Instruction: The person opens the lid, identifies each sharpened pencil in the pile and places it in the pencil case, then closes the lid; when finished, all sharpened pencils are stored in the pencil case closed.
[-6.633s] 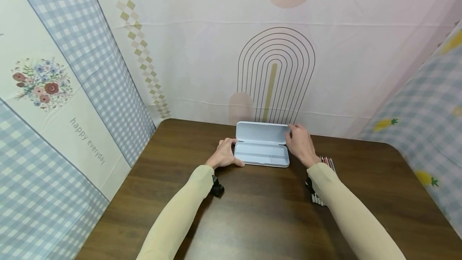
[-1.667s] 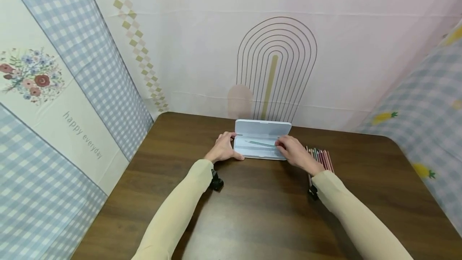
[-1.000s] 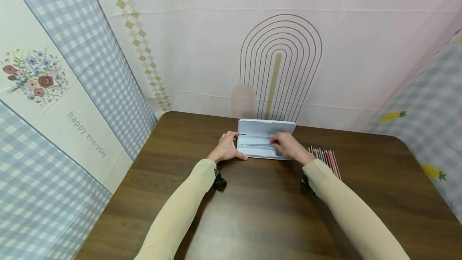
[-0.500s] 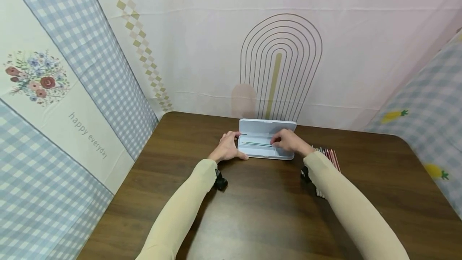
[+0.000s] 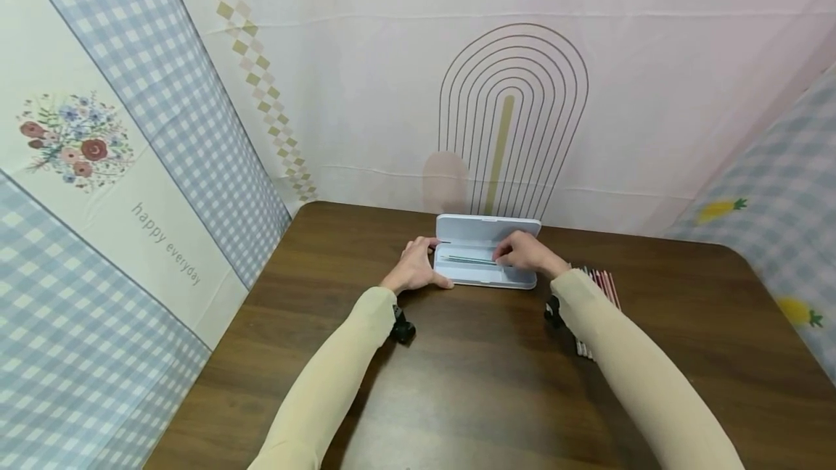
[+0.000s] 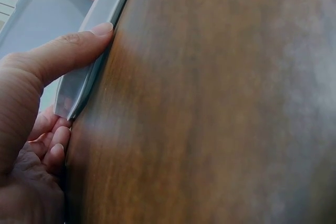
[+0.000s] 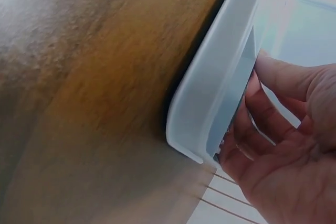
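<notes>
A pale blue pencil case point(image 5: 483, 283) stands at the back of the table, its lid raised toward the wall. My left hand point(image 5: 414, 267) grips the case's left end; in the left wrist view the thumb lies over the front rim point(image 6: 94, 61) and the fingers curl round the end. Inside the rear compartment, a green coloured pencil point(image 5: 465, 260) lies lengthwise with its tip to the left. My right hand point(image 5: 525, 252) pinches its right end, which the fingers hide. The right wrist view shows that hand point(image 7: 294, 135) bent over the case's right end point(image 7: 210, 87).
A row of several coloured pencils point(image 5: 607, 285) lies on the brown wooden table point(image 5: 457, 376), right of the case, partly hidden under the right sleeve point(image 5: 627, 343). A patterned cloth point(image 5: 366, 107) hangs right behind the table.
Earlier the right hand was at the lid of the case with nothing visible inside. Then it held a green pencil slanted over the case; the pencil now lies lower inside. The left hand stays.
</notes>
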A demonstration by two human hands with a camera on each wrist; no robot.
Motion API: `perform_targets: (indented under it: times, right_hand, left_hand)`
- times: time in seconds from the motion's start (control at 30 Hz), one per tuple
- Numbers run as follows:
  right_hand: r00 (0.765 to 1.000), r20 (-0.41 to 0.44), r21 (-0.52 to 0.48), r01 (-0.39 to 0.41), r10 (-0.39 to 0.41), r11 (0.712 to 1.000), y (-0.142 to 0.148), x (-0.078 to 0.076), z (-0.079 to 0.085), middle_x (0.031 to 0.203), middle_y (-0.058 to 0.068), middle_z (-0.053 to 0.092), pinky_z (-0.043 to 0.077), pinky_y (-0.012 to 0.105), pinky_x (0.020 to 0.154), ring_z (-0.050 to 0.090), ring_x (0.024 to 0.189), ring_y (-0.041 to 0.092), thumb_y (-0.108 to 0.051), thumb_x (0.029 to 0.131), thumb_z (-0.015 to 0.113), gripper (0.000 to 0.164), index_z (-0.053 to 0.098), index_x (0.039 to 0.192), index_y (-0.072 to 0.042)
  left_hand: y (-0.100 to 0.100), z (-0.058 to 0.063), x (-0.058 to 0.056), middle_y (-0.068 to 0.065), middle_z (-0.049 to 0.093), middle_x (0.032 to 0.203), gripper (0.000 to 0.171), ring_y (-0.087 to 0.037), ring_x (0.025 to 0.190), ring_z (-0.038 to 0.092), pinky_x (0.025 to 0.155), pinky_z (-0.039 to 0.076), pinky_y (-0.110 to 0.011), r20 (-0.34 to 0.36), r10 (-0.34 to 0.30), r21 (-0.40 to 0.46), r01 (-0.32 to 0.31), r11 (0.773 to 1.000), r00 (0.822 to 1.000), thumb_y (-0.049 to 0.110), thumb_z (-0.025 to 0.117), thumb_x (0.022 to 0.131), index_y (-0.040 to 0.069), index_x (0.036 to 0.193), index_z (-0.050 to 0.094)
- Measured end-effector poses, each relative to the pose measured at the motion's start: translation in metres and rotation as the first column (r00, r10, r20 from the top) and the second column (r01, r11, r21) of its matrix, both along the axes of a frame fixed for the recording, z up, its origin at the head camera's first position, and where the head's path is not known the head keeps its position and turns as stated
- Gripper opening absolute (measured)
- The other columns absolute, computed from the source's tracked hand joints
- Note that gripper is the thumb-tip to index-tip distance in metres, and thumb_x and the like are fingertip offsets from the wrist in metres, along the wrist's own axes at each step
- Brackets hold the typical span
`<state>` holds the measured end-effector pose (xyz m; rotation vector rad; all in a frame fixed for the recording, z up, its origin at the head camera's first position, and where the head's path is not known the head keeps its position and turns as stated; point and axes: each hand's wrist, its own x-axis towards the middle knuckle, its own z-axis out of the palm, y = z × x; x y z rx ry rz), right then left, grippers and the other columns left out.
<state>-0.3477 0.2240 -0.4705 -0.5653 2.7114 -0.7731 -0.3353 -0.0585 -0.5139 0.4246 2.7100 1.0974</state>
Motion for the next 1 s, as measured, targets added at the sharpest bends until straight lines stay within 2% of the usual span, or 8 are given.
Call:
perform_targets:
  times: [0.27,0.5,0.8,1.0]
  right_hand:
    - [0.998,0.039,0.043,0.038,-0.040,0.998,-0.008,-0.004,0.005,0.092,0.009,0.076,0.045,0.026,0.073,0.058,0.083,0.017,-0.002,0.099,0.074,0.009,0.081,0.094,0.001]
    - [0.998,0.058,0.063,0.024,-0.028,0.998,-0.013,-0.005,0.007,0.091,0.009,0.076,0.044,0.026,0.073,0.057,0.083,0.017,0.001,0.097,0.074,0.010,0.082,0.091,0.000]
    - [0.999,0.038,0.063,0.015,-0.018,0.998,-0.012,-0.005,0.005,0.091,0.009,0.075,0.046,0.026,0.074,0.058,0.084,0.017,0.002,0.098,0.073,0.010,0.081,0.091,0.000]
    - [0.999,-0.007,0.092,-0.030,0.031,0.995,-0.013,-0.003,0.003,0.087,0.008,0.074,0.046,0.027,0.075,0.057,0.080,0.016,-0.001,0.099,0.073,0.012,0.078,0.088,-0.001]
  left_hand:
    - [0.001,0.001,0.001,-0.017,0.055,0.153,0.102,-0.032,0.144,0.046,0.123,0.044,-0.047,0.014,-0.001,0.025,0.001,1.000,1.000,0.031,0.102,0.074,0.006,0.158,0.049]
    - [-0.001,0.002,0.001,-0.017,0.054,0.154,0.103,-0.032,0.144,0.046,0.123,0.044,-0.047,0.017,0.001,0.017,-0.001,1.000,1.000,0.033,0.101,0.075,0.007,0.159,0.049]
    - [0.002,0.002,0.002,-0.015,0.054,0.155,0.102,-0.031,0.146,0.045,0.125,0.044,-0.047,0.028,0.025,0.035,-0.026,0.999,0.999,0.032,0.102,0.074,0.009,0.159,0.049]
    - [0.003,0.002,0.005,-0.015,0.055,0.156,0.103,-0.031,0.145,0.045,0.125,0.043,-0.048,0.032,0.043,0.037,-0.044,0.998,0.999,0.033,0.103,0.074,0.010,0.159,0.050]
